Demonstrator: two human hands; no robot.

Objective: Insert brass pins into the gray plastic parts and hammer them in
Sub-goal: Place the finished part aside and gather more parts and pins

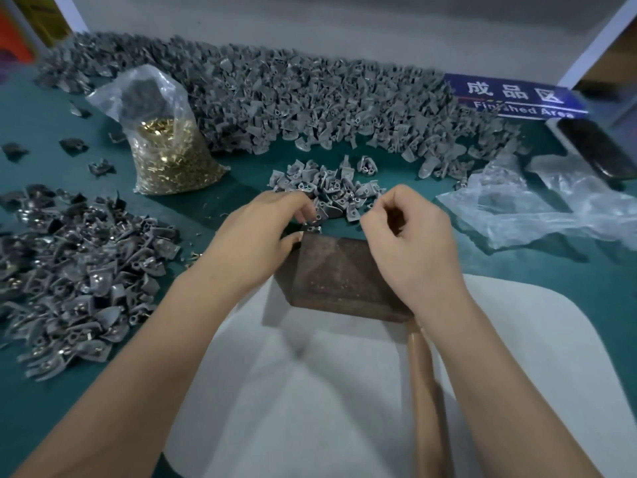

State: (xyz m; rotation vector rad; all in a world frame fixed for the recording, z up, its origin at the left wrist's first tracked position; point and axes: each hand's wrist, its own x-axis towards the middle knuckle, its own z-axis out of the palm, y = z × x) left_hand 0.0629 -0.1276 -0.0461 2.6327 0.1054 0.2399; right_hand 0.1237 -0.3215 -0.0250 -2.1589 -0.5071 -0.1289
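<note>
Green table (241, 188). Long heap of gray parts (310, 98) along far edge, left to right. Second pile of parts (76, 277) at near left, brass showing in some. Clear bag of brass pins (169, 157) upright, far left of centre. Brown block (344, 277) near centre. Wooden handle (427, 391), long axis near-far, beside right forearm. Small pile of parts (327, 191) just beyond block. Left hand (255, 236) fingers curled, pinching gray part (312, 229) at block's far edge; part's orientation unclear. Right hand (406, 236) fingers curled, thumb to fingertips; contents cannot tell.
</note>
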